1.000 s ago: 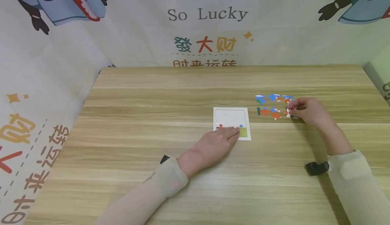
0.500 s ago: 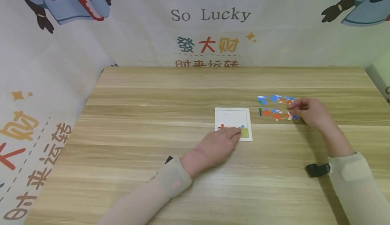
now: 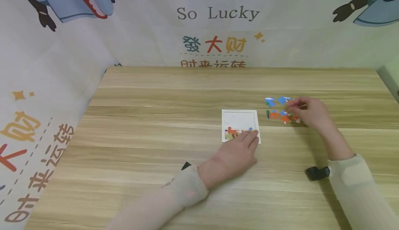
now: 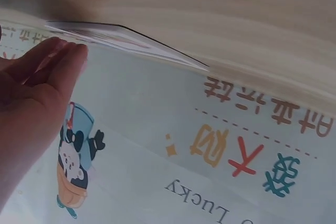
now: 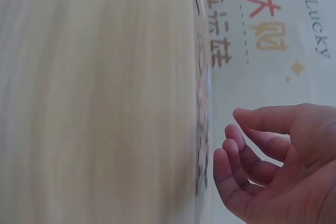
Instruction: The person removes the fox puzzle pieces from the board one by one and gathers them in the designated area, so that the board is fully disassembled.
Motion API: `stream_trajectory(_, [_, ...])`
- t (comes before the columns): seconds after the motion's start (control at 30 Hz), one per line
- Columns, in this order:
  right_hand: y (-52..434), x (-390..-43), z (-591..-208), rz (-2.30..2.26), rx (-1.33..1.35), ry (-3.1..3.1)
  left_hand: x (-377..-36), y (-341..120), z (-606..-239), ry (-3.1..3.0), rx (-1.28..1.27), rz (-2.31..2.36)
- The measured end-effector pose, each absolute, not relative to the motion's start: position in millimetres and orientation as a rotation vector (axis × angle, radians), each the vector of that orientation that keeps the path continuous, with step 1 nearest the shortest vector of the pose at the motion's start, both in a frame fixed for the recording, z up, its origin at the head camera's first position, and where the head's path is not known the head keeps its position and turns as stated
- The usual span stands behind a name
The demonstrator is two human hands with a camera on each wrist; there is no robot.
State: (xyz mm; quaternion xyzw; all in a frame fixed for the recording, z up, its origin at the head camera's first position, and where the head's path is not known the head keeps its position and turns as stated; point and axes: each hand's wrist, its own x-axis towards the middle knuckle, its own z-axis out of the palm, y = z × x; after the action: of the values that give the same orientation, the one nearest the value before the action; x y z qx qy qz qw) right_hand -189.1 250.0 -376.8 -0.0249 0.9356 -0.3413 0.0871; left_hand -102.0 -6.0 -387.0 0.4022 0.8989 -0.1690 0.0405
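A white square puzzle tray [image 3: 223,126] lies on the table, with joined puzzle pieces [image 3: 231,132] along its near side. My left hand [image 3: 230,159] rests its straight fingers on the tray's near right part, hiding some pieces. In the left wrist view the tray [image 4: 131,40] appears nearly edge-on beyond the fingertips. Loose blue puzzle pieces [image 3: 283,100] and orange puzzle pieces [image 3: 274,115] lie in two rows right of the tray. Over their right end hovers my right hand [image 3: 313,114], covering several. The right wrist view shows its fingers [image 5: 236,174] loosely bent, thumb apart, nothing visibly held.
The wood-grain table [image 3: 156,119] extends around the tray and pieces. A white printed cloth [image 3: 218,25] hangs behind the table's back edge and along the left side. Black wrist cameras [image 3: 317,173] sit at the sleeve cuffs.
My left hand has slid right and slightly toward me across the tray, uncovering pieces at its left. My right hand has moved left from the rightmost loose pieces, over the rows.
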Motion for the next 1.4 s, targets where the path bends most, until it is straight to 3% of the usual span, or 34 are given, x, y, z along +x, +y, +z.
stream_trajectory(0.27, [221,-190,-371,-1.097,-0.166,2.749,-93,9,-391,2.688,1.023,-0.522])
stream_trajectory(0.97, [142,-190,-382,-1.026,-0.692,2.511,-86,7,-404,2.827,1.080,-0.578])
stream_trajectory(1.4, [137,-189,-385,-0.990,-0.744,2.411,-86,6,-404,2.835,1.061,-0.493])
